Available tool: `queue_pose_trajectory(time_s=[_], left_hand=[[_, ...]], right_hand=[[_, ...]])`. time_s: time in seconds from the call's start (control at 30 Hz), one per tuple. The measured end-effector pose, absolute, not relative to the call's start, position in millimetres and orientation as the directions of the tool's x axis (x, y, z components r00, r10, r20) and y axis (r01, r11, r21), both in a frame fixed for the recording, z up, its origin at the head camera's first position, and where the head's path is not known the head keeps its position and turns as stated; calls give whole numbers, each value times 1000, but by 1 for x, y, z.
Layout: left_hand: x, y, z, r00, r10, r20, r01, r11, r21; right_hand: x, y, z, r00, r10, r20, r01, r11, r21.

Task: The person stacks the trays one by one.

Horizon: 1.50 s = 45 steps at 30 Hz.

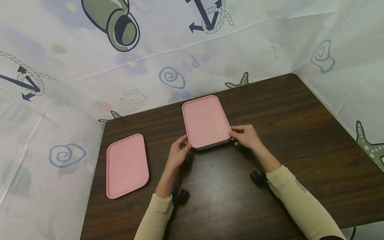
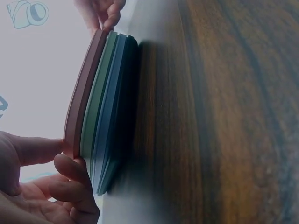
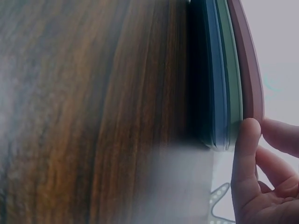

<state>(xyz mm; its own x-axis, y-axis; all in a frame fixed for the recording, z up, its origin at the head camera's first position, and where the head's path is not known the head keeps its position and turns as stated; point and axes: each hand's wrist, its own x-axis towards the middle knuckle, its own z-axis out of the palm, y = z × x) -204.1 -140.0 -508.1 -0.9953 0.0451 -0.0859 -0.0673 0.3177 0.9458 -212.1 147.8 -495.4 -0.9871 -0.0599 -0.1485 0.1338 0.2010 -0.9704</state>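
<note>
A pink tray (image 1: 207, 121) lies on top of a stack at the middle back of the table. In the left wrist view, a green tray (image 2: 99, 86) and a blue tray (image 2: 112, 93) show beneath it, with a darker layer in shadow at the bottom. My left hand (image 1: 179, 152) pinches the pink tray's near left corner between thumb and fingers. At the near right corner, my right hand (image 1: 246, 136) pinches the same tray. The right wrist view shows its fingertip (image 3: 251, 128) at the seam between pink and green. How far the pink tray is raised, I cannot tell.
Another pink tray (image 1: 127, 166) lies flat on the left of the dark wooden table (image 1: 294, 143). A printed cloth backdrop (image 1: 156, 43) hangs behind the table and along its sides. Dark devices (image 1: 181, 196) sit at both wrists.
</note>
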Motion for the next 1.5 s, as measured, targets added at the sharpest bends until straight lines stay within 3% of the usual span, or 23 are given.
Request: queue_pose_trajectory(time_s=[0.6,1.5], left_hand=[[-203,-136,-507,-999,28,22,33,481,876],[-200,-132,-514,-1000,16,-3,5,499,867]], right_hand=[[-218,151,-495,-993,-36,-113,99,279,-955],[-217,149,-503,-993,-25,-113,99,321,-942]])
